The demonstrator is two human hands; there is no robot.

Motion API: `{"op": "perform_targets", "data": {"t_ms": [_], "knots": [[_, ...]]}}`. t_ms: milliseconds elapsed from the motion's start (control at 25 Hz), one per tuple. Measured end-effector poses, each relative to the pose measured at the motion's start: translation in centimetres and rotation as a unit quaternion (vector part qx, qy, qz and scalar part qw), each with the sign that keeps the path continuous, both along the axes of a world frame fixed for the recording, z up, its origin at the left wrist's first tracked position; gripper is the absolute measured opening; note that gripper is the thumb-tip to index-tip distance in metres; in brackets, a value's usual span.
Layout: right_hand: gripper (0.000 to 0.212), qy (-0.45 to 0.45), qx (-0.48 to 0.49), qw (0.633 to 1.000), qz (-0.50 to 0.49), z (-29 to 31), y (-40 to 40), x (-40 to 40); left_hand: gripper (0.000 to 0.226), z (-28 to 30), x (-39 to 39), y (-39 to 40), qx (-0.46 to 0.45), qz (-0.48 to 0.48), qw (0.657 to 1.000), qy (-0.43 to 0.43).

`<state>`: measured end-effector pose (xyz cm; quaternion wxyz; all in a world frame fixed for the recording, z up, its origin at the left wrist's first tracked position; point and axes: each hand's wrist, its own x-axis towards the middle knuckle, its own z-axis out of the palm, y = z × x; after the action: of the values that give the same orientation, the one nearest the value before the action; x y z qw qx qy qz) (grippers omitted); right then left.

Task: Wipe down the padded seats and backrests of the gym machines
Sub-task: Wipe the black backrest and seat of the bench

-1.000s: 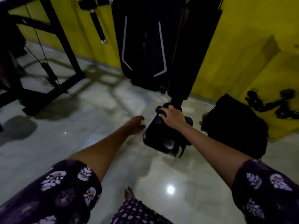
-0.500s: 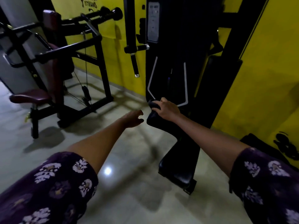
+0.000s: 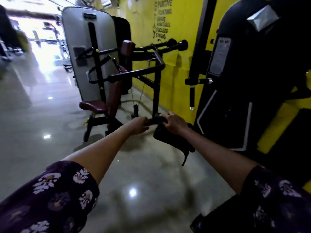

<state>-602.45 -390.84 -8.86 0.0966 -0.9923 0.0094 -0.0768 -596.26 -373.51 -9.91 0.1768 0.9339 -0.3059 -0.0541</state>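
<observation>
Both my arms reach forward at chest height. My right hand [image 3: 175,123] grips the top of a black cloth [image 3: 173,142], which hangs down loose over the floor. My left hand [image 3: 138,126] has its fingers curled on the cloth's left corner. Beyond the hands stands a machine with a maroon padded seat [image 3: 93,105], a maroon backrest [image 3: 115,91] and a maroon head pad [image 3: 127,47]. A tall black machine [image 3: 249,91] stands just right of the cloth.
The yellow wall [image 3: 144,22] with black lettering runs behind both machines. A grey weight-stack shroud [image 3: 79,47] rises behind the maroon seat. Black handle bars [image 3: 134,73] stick out toward me. The glossy floor [image 3: 42,123] stretches left toward a bright hall.
The view has swung up and left from the black pad. My left hand closed in on the cloth and took hold of it. The cloth now hangs free in the air.
</observation>
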Motion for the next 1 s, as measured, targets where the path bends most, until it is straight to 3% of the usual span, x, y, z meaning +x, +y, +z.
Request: {"op": "perform_targets", "data": {"t_ms": [440, 1000], "knots": [[0.045, -0.045, 0.014, 0.978, 0.201, 0.5, 13.8, 18.2, 0.039, 1.7, 9.6, 16.3, -0.017, 0.244, 0.969, -0.010], [0.042, -0.035, 0.029, 0.877, 0.478, 2.0, 30.1, 35.3, 0.049, 2.7, 17.5, 26.8, -0.047, 0.470, 0.881, 0.011]]}}
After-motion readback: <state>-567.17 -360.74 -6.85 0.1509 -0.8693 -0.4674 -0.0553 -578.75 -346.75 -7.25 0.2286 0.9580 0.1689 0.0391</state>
